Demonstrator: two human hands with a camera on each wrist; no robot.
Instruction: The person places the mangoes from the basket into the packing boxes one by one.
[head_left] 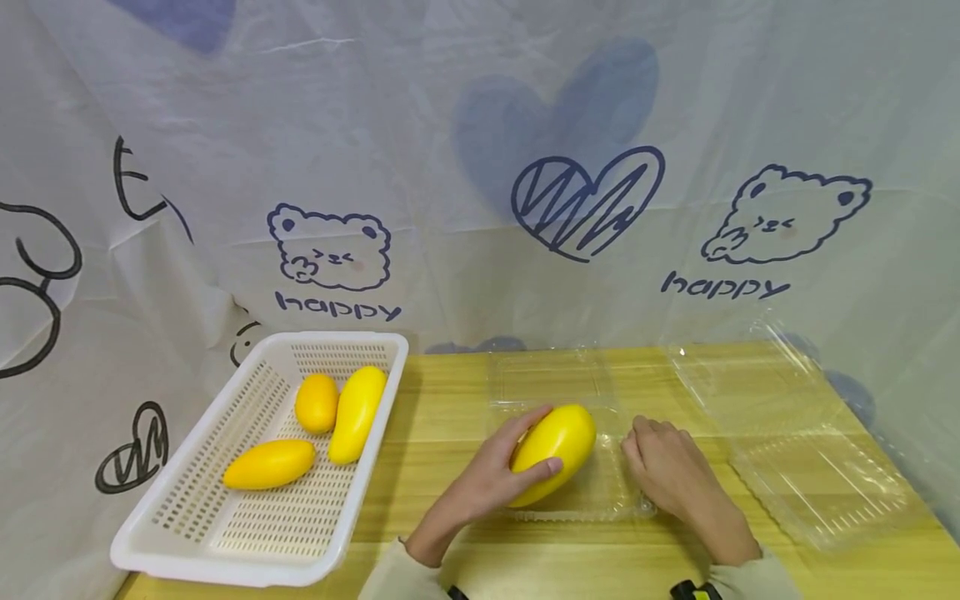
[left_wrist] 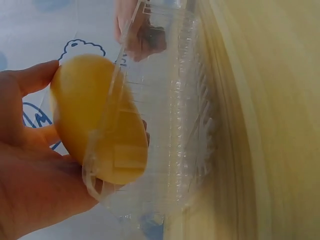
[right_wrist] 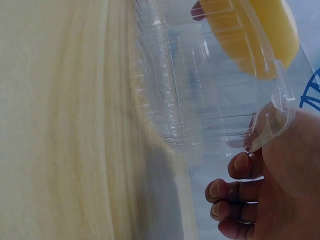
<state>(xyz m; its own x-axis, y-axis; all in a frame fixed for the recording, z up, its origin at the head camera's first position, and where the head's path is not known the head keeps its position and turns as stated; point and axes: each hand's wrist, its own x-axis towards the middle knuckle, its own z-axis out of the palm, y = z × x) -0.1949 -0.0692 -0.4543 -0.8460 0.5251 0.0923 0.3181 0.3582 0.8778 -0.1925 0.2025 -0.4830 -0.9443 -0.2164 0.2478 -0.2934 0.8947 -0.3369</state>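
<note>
A smooth yellow mango [head_left: 562, 446] is gripped in my left hand [head_left: 487, 475], with the thumb and fingers around its sides. It is tilted over an open clear plastic clamshell box [head_left: 609, 492], partly inside the rim, as the left wrist view shows through the clear wall. My right hand [head_left: 671, 471] is at the box's right side, fingers curled. In the right wrist view, its thumb and index finger pinch the near corner of the box's rim [right_wrist: 272, 135]. The box's lid [head_left: 551, 379] lies folded back toward the curtain.
A white perforated basket [head_left: 341, 533] on the left holds an orange-yellow mango [head_left: 317, 403], a long yellow mango [head_left: 357, 415] and another mango [head_left: 270, 464]. A second open clear box [head_left: 825, 483] lies on the right. The wooden table [head_left: 427, 417] ends at a printed curtain [head_left: 450, 275].
</note>
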